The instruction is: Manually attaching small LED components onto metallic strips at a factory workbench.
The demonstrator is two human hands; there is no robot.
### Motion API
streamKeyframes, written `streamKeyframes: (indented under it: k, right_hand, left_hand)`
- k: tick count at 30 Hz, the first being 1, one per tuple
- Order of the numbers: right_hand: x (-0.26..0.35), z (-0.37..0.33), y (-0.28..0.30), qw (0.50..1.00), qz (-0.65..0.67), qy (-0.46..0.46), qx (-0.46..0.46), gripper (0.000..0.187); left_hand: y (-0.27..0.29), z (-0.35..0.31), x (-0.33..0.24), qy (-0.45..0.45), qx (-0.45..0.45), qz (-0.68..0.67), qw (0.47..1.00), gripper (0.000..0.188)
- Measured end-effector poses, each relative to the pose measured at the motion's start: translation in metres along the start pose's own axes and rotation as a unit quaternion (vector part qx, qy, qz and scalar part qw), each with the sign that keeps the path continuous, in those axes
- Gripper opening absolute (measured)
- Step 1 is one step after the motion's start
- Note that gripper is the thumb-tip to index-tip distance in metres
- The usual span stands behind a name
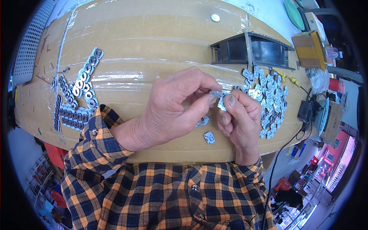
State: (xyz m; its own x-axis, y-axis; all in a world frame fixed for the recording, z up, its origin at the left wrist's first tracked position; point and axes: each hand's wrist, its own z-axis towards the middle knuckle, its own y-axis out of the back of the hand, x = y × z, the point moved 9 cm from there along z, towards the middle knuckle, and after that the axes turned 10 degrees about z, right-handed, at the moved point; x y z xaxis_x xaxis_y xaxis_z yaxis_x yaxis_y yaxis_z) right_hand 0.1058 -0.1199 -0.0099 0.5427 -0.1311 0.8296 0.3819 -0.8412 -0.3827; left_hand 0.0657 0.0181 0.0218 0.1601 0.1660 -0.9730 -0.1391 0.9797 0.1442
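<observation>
My left hand point(174, 105) pinches a small silvery piece point(215, 94) between thumb and forefinger. Close against it, my right hand point(243, 119) grips a small pale-blue circuit board point(222, 104) between thumb and curled fingers. The two pieces meet or nearly meet; the fingertips hide the exact contact. Under my hands lie a loose small board point(209, 137) and another board point(203, 121) partly covered by my left hand. To the right is a heap of similar small boards point(270, 105). Boards with round dark parts point(74, 115) stand in rows at the left.
A black fan point(251, 50) lies behind the heap. A white round disc point(215, 18) is at the far edge. The table has a taped cardboard cover point(153, 42). A black adapter point(305, 111) with cables and a cardboard box point(309, 50) are at the right; a perforated white panel point(32, 42) is far left.
</observation>
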Motion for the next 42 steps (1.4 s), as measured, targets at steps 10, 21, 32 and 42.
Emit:
streamKeyframes:
  k: [10,21,32,42]
  right_hand:
    - [0.002,-0.001,0.005,1.000,0.018,0.014,-0.019,0.028]
    - [0.043,-0.015,-0.024,0.874,-0.383,0.292,0.059,0.015]
    - [0.046,-0.014,-0.027,0.868,-0.360,0.325,0.106,0.012]
    - [0.047,-0.014,-0.025,0.877,-0.341,0.318,0.112,0.009]
  left_hand:
    - [-0.003,0.003,0.002,0.012,0.052,-0.029,0.998,0.018]
    - [0.000,0.003,-0.001,0.009,0.062,-0.049,0.997,0.010]
    - [-0.007,0.002,0.015,0.101,0.058,-0.162,0.980,0.013]
    - [-0.006,0.003,0.011,0.100,0.055,-0.129,0.985,0.011]
